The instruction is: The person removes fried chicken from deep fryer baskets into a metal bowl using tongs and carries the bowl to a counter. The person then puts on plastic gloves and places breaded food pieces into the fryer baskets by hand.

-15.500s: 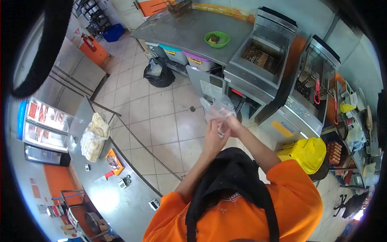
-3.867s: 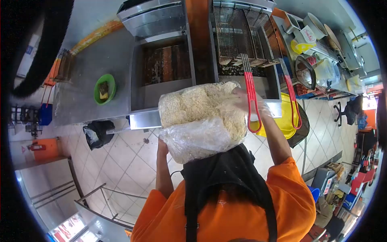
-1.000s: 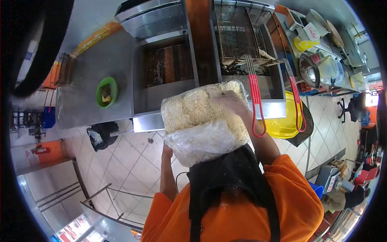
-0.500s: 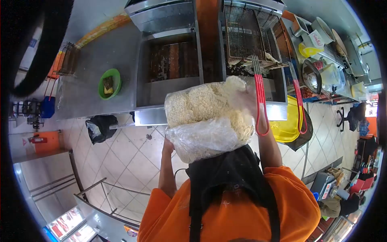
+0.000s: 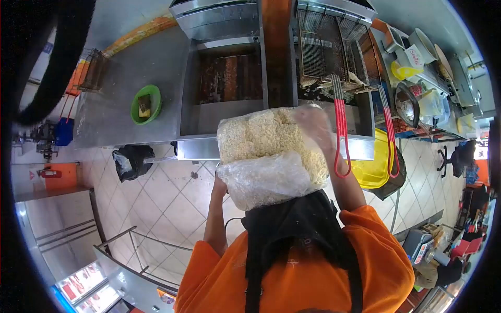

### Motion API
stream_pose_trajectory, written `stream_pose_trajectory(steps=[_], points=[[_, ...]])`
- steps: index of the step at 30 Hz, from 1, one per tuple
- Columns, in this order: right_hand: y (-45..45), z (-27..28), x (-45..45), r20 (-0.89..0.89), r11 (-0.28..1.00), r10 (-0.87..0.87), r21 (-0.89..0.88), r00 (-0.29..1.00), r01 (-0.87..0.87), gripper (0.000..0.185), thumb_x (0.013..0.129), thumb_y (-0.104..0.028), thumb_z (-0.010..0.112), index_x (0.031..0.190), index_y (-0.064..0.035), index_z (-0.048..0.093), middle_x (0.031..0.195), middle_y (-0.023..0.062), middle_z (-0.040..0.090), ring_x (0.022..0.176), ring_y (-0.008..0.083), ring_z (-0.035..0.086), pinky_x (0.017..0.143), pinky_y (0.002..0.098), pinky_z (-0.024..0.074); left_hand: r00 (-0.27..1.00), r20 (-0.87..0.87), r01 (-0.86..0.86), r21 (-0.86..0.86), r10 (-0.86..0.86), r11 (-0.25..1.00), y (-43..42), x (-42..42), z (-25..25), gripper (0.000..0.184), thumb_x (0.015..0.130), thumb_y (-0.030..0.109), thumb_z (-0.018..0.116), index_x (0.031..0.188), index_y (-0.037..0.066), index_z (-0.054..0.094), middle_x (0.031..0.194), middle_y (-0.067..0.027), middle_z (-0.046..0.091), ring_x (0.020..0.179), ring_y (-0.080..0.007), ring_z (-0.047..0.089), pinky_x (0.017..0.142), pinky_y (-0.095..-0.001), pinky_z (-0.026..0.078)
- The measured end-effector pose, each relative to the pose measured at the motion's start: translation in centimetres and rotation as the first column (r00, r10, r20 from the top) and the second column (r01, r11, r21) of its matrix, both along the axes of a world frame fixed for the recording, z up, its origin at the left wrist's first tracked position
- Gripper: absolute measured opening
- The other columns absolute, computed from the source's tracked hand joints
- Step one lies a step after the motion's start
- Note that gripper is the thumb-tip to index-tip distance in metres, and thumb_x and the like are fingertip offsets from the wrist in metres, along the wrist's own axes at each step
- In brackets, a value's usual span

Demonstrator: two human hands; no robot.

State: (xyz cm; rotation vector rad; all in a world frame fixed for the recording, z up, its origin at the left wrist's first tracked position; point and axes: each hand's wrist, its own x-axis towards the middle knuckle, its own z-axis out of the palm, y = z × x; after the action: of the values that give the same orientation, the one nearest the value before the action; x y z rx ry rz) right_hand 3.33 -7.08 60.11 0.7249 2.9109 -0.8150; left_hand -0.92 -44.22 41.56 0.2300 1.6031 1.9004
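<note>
The person's left hand [image 5: 221,184] is at the lower left side of a large, clear plastic bag packed with pale, coarse crumbs [image 5: 263,136], apparently to bear its weight from that side; its fingers are hidden by the bag, so how tightly they close cannot be told. The bag lies tilted close against the black cloth apron [image 5: 289,219], which probably steadies it, with a loose fold of plastic along its near side and the crumbs showing above. The right hand [image 5: 314,124] is at the bag's upper right corner, too blurred to tell whether it is spread, closed or gripping. Beyond the bag is an open rectangular steel fryer [image 5: 197,148]; whether the bag rests on its front edge is unclear. To the right, rectangular wire-mesh baskets [image 5: 319,44] sit over a second well, and a long handle with red grips [image 5: 340,125] crosses the view over the right forearm, crowding that side. Below it stands a bright yellow plastic container [image 5: 371,168]. On the left, a round green plastic bowl [image 5: 156,100] sits on the grey steel counter [image 5: 115,88].
</note>
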Motion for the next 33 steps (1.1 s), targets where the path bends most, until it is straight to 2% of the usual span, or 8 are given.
stream_pose_trajectory(steps=[3, 5, 8, 11, 20, 23, 27, 33], points=[[-2.5, -2.3, -3.8, 0.156, 0.956, 0.287, 0.018, 0.945, -0.294, 0.062, 0.079, -0.048, 0.066, 0.121, -0.0034, 0.059, 0.117, 0.0208, 0.061, 0.11, 0.0347, 0.059, 0.093, 0.0423, 0.0463, 0.995, 0.079, -0.065, 0.051, 0.061, 0.997, 0.4, 0.1, -0.8, 0.041, 0.094, 0.02, 0.057, 0.129, 0.0, 0.051, 0.119, -0.0125, 0.062, 0.107, -0.0228, 0.06, 0.09, -0.0389, 0.053], [-4.6, -1.7, -4.2, 0.194, 0.991, 0.068, -0.127, 0.979, -0.044, 0.078, 0.078, -0.054, 0.065, 0.136, -0.0048, 0.05, 0.136, 0.0213, 0.051, 0.127, 0.0314, 0.049, 0.106, 0.0387, 0.0378, 0.988, 0.121, -0.112, 0.094, 0.101, 0.989, 0.5, 0.0, -1.1, 0.044, 0.094, 0.02, 0.057, 0.133, 0.002, 0.047, 0.121, -0.0126, 0.06, 0.108, -0.0236, 0.061, 0.091, -0.0396, 0.053], [-2.8, -2.4, -4.3, 0.209, 0.956, 0.245, -0.215, 0.947, -0.199, 0.093, 0.074, -0.052, 0.069, 0.144, -0.0007, 0.037, 0.147, 0.0216, 0.039, 0.137, 0.0317, 0.037, 0.112, 0.0376, 0.0292, 0.991, 0.122, -0.06, 0.08, 0.05, 0.995, 0.1, -0.5, -3.3, 0.049, 0.094, 0.019, 0.058, 0.138, 0.004, 0.041, 0.125, -0.0125, 0.058, 0.11, -0.0235, 0.06, 0.093, -0.0397, 0.053], [-3.2, 4.0, -3.1, 0.18, 0.853, 0.385, -0.445, 0.905, -0.274, 0.09, 0.073, -0.042, 0.073, 0.142, 0.0033, 0.037, 0.143, 0.0235, 0.043, 0.134, 0.0325, 0.041, 0.111, 0.0378, 0.0316, 0.998, 0.053, -0.035, 0.07, 0.032, 0.997, -0.3, -0.7, -5.1, 0.049, 0.094, 0.019, 0.057, 0.138, 0.005, 0.042, 0.125, -0.0124, 0.059, 0.111, -0.0231, 0.059, 0.093, -0.0397, 0.053], [0.0, -2.6, 0.1, -0.134, 0.787, 0.118, -0.592, 0.984, -0.175, 0.069, 0.072, -0.026, 0.075, 0.13, 0.0017, 0.051, 0.123, 0.0219, 0.06, 0.113, 0.0318, 0.057, 0.098, 0.0348, 0.0442, 1.0, -0.011, 0.012, 0.091, -0.011, 0.996, -0.1, -0.4, -4.1, 0.045, 0.099, 0.024, 0.048, 0.137, 0.001, 0.044, 0.124, -0.0117, 0.059, 0.112, -0.0219, 0.057, 0.095, -0.0368, 0.048], [-2.5, 1.4, -1.0, 0.164, 0.903, 0.006, -0.424, 0.986, 0.065, 0.066, 0.071, -0.037, 0.073, 0.121, 0.0036, 0.057, 0.109, 0.0235, 0.064, 0.103, 0.0355, 0.061, 0.089, 0.0399, 0.0472, 0.991, 0.122, -0.066, 0.096, 0.054, 0.993, -0.3, -0.2, -4.7, 0.047, 0.097, 0.022, 0.051, 0.138, 0.001, 0.042, 0.124, -0.0117, 0.059, 0.111, -0.022, 0.058, 0.094, -0.0365, 0.049], [-1.1, -4.9, -1.6, -0.011, 0.934, 0.261, -0.252, 0.965, -0.255, 0.045, 0.08, -0.029, 0.071, 0.113, 0.0012, 0.062, 0.099, 0.0189, 0.065, 0.091, 0.0294, 0.063, 0.087, 0.0381, 0.0478, 0.997, 0.062, -0.052, 0.098, 0.046, 0.994, 1.2, 0.0, 0.2, 0.044, 0.094, 0.018, 0.055, 0.134, 0.0, 0.047, 0.12, -0.0116, 0.061, 0.107, -0.0218, 0.06, 0.092, -0.0361, 0.051], [-3.6, 0.3, 1.4, -0.113, 0.847, 0.07, -0.518, 0.991, -0.119, 0.042, 0.078, -0.019, 0.075, 0.114, -0.0002, 0.062, 0.096, 0.0126, 0.068, 0.092, 0.0206, 0.064, 0.083, 0.0359, 0.0491, 0.993, 0.026, -0.118, 0.11, 0.116, 0.987, 1.4, 0.4, -0.2, 0.033, 0.093, 0.016, 0.056, 0.122, -0.002, 0.057, 0.114, -0.0112, 0.064, 0.103, -0.0216, 0.062, 0.089, -0.0365, 0.052]])
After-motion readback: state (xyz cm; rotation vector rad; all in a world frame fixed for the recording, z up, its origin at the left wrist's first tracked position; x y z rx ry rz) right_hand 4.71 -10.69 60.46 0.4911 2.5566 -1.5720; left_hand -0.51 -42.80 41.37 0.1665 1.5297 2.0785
